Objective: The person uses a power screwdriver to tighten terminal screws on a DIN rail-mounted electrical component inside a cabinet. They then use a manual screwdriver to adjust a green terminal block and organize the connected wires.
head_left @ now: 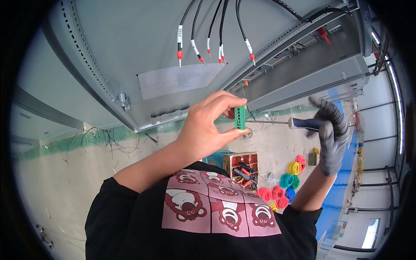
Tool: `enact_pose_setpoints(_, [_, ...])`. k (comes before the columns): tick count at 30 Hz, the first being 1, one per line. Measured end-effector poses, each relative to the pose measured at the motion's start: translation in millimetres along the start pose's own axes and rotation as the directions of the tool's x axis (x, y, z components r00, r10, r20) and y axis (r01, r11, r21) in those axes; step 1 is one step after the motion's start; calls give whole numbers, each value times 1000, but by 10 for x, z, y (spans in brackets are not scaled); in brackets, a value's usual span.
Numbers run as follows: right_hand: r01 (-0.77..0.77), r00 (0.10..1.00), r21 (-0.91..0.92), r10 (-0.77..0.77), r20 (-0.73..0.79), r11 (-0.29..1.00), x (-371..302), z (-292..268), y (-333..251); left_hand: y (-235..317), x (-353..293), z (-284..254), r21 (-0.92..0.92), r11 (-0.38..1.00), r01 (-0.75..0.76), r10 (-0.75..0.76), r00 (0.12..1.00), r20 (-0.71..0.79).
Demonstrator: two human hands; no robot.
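Observation:
Between the thumb and fingers of my bare left hand [203, 123] is a green terminal block [239, 118], held upright with a row of dark openings along it. My right hand [333, 141], in a grey glove, is closed round the dark blue handle of a screwdriver [303, 123]. Its thin shaft points left and ends at the block's right side; whether the tip sits in a screw slot I cannot tell. Above the hands hang several black wires [196, 41] with white marker sleeves and red ferrules, their ends apart from the block.
A grey metal cabinet [130, 34] with perforated rails surrounds the wires, a paper sheet [177, 82] on its panel. Below stand a wooden toolbox [253, 157] holding pliers and several coloured wire coils [286, 180] on the floor. Loose wire scraps [106, 141] lie at left.

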State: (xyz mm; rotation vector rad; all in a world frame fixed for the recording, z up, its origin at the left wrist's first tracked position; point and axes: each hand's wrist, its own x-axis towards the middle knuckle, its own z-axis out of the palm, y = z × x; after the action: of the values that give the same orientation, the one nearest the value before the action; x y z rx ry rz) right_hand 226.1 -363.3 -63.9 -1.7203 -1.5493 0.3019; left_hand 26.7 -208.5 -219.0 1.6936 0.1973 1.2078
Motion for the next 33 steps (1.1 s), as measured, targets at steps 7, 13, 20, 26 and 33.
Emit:
enact_pose_setpoints(7, [131, 991, 62, -128, -44, 990, 35, 129, -131, 4, 26, -2, -16, 1000, -7, 7, 999, 31])
enact_pose_setpoints(13, [15, 999, -23, -15, -30, 1000, -70, -66, 17, 37, 34, -4, -47, 999, 26, -24, 999, 33])
enact_pose_setpoints(20, [-189, 978, -8, 189, 91, 982, -77, -235, -64, 50, 20, -1, -58, 998, 16, -15, 999, 33])
enact_pose_setpoints(26, [156, 988, 41, -156, 3, 987, 33, 98, -192, 29, 26, -3, -25, 1000, -7, 8, 1000, 11])
enact_pose_setpoints(33, [37, 998, -42, -39, -48, 998, -128, -38, -27, 57, -15, 16, -49, 999, -4, 5, 1000, 21])
